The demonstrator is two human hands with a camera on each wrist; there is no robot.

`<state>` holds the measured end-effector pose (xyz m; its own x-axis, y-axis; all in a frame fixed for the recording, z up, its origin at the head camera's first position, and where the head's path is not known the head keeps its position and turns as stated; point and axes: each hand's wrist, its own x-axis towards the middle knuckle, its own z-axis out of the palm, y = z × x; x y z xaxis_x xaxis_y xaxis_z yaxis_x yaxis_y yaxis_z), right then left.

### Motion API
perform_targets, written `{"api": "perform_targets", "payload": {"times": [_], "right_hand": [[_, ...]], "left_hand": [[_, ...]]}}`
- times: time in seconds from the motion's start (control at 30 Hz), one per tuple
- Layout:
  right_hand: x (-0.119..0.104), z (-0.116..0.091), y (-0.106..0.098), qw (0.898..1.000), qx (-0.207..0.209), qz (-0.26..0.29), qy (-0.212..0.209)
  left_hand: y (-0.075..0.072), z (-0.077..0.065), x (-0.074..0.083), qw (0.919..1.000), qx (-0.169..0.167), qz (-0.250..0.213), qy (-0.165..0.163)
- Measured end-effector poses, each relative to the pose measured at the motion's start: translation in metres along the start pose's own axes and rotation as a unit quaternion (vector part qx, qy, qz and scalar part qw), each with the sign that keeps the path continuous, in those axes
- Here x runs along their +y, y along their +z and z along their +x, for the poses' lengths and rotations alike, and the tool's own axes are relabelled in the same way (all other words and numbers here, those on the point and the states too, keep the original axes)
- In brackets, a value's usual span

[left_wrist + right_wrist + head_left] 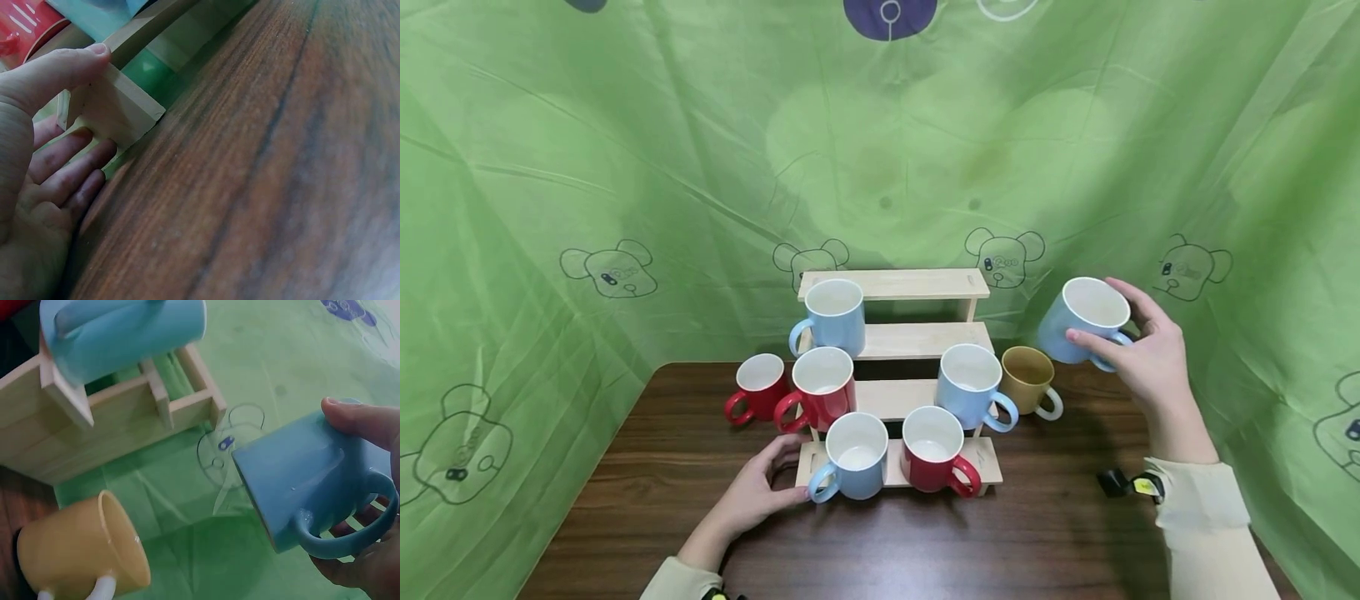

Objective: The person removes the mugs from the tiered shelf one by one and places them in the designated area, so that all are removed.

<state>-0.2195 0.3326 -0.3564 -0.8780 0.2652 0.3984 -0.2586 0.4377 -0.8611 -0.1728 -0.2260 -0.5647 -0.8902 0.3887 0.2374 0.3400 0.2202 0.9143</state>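
My right hand [1150, 350] grips a light blue mug [1078, 321] by its rim and side, held tilted in the air right of the stepped wooden rack [917, 342]. In the right wrist view, that blue mug [312, 481] hangs apart from the rack, its handle towards the palm. My left hand [763, 483] holds the left end of the rack's lowest step. The left wrist view shows the thumb [75, 69] on the step's edge and the fingers beside its end board [119, 106]. Beside the left thumb stands another blue mug [859, 467] on that step.
On the lowest step is a red mug [928, 458]. Higher up are a red mug [831, 396] and blue mugs [842, 325] [962, 392]. Standing on the brown table [647, 483] are a red mug [763, 392] at left and a yellow mug [1021, 392] at right. Green cloth [700, 167] hangs behind.
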Motion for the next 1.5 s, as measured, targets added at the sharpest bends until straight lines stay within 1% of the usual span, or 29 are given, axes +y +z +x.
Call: {"api": "perform_targets", "payload": {"times": [0.1,0.23,0.3,0.4,0.5,0.67,0.8,0.9,1.0,1.03,1.13,1.27,1.37,1.5], "right_hand": [[0.011,-0.001,-0.004,1.0,0.014,-0.005,0.019],[0.028,-0.003,-0.007,0.999,0.027,-0.019,0.043],[0.036,-0.003,-0.007,0.998,0.03,-0.029,0.05],[0.048,-0.002,-0.008,0.998,0.027,-0.035,0.049],[0.057,0.0,-0.011,0.998,0.019,-0.038,0.039],[0.067,0.003,-0.016,0.998,0.009,-0.064,0.027],[0.076,0.007,-0.019,0.996,0.007,-0.079,0.027],[0.084,0.01,-0.02,0.994,0.002,-0.1,0.031],[0.092,0.013,-0.021,0.991,-0.008,-0.129,0.036],[0.095,0.013,-0.021,0.99,-0.012,-0.138,0.038],[0.102,0.015,-0.021,0.987,-0.02,-0.156,0.044],[0.111,0.017,-0.02,0.985,-0.03,-0.163,0.051],[0.117,0.018,-0.019,0.984,-0.037,-0.164,0.053],[0.125,0.019,-0.018,0.983,-0.051,-0.169,0.047]], "left_hand": [[0.001,0.002,0.0,1.0,-0.001,-0.004,0.003],[0.001,0.003,0.0,1.0,-0.001,0.004,0.0],[0.001,0.003,0.0,1.0,-0.001,0.008,-0.001],[0.0,0.003,0.0,1.0,-0.001,0.007,0.0],[0.0,0.003,0.0,1.0,0.0,0.007,-0.004],[0.0,0.003,0.0,0.9999,-0.002,0.007,-0.014],[0.0,0.002,-0.001,1.0,-0.003,0.005,-0.005],[-0.001,0.001,-0.002,1.0,-0.003,0.002,0.0],[-0.001,0.001,-0.003,1.0,-0.002,0.0,0.0],[-0.001,0.001,-0.003,1.0,-0.001,-0.003,-0.005],[0.0,0.001,-0.003,1.0,-0.001,-0.001,-0.009],[0.001,0.002,-0.004,0.9998,0.002,0.001,-0.022],[0.001,0.001,-0.003,0.9996,0.003,0.004,-0.026],[0.0,0.001,-0.003,0.9998,0.001,0.008,-0.02]]}}
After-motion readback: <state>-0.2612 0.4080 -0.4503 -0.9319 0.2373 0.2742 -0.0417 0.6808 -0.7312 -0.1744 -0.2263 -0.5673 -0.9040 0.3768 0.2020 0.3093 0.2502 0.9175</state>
